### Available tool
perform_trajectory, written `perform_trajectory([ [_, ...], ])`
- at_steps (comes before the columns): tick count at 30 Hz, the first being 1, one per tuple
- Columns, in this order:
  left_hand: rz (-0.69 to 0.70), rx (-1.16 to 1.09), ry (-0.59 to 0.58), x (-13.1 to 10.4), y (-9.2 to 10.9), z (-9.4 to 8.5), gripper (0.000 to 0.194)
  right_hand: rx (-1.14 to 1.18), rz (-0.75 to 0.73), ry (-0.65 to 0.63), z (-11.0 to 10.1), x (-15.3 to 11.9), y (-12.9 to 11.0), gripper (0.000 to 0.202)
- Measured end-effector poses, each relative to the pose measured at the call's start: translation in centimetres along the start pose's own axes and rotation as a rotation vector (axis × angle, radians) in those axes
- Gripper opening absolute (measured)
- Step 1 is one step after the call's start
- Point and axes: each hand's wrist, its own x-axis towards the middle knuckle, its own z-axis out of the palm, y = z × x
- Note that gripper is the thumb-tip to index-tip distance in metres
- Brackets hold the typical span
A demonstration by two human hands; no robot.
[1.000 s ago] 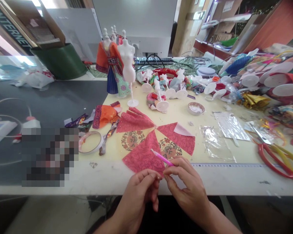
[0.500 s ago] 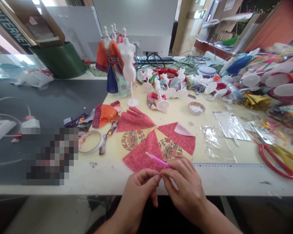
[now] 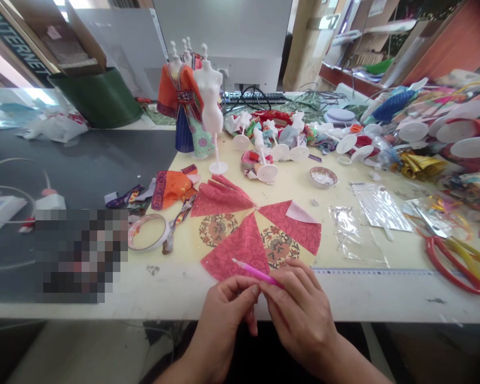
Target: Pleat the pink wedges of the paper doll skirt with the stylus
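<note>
My right hand (image 3: 302,306) is closed around a slim pink pen-like tool (image 3: 255,272), its pale tip slanting up to the left. Fingertip to fingertip with it at the table's front edge, my left hand (image 3: 228,309) is pinched closed; whatever is between its fingers is too small to make out. Just beyond lies a fan of fabric panels: a plain red patterned panel (image 3: 240,245) nearest me, floral beige panels (image 3: 280,242) between the red ones, and a right-hand red panel (image 3: 292,221) with one corner folded over to its pale underside.
A bare white mannequin (image 3: 210,96) stands behind, beside a dressed one (image 3: 178,101). A tape roll (image 3: 166,234) and orange cloth (image 3: 172,189) lie left. Rightward are a small bowl (image 3: 323,177), plastic bags (image 3: 380,207), red-handled scissors (image 3: 444,264) and a ruler (image 3: 368,272).
The pink tool's tip has swung slightly left and down, with my right fingers shifting a little. My left hand has barely moved, and the fabric lies as before.
</note>
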Motion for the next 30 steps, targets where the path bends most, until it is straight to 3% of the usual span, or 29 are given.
perform_trajectory([
  [4, -0.014, -0.083, -0.009, 0.0, 0.3, 0.2, 0.016, 0.049, -0.004, -0.007, 0.0, -0.2, -0.1, 0.029],
  [10, -0.023, -0.143, -0.01, -0.2, 0.5, 0.2, 0.014, 0.233, 0.109, -0.019, -0.2, -0.1, -0.3, 0.033],
  [18, -0.062, -0.162, 0.003, -0.1, 0.7, 0.1, 0.013, 0.225, 0.22, -0.061, -1.4, -1.2, 0.4, 0.045],
  [25, -0.076, -0.191, 0.018, 0.0, 0.6, 0.0, 0.011, 0.397, 0.084, 0.08, -2.3, -0.9, 0.3, 0.041],
  [30, -0.076, -0.205, 0.02, -0.2, 0.7, -0.1, 0.012, 0.455, 0.138, 0.129, -2.6, -1.5, 0.1, 0.034],
])
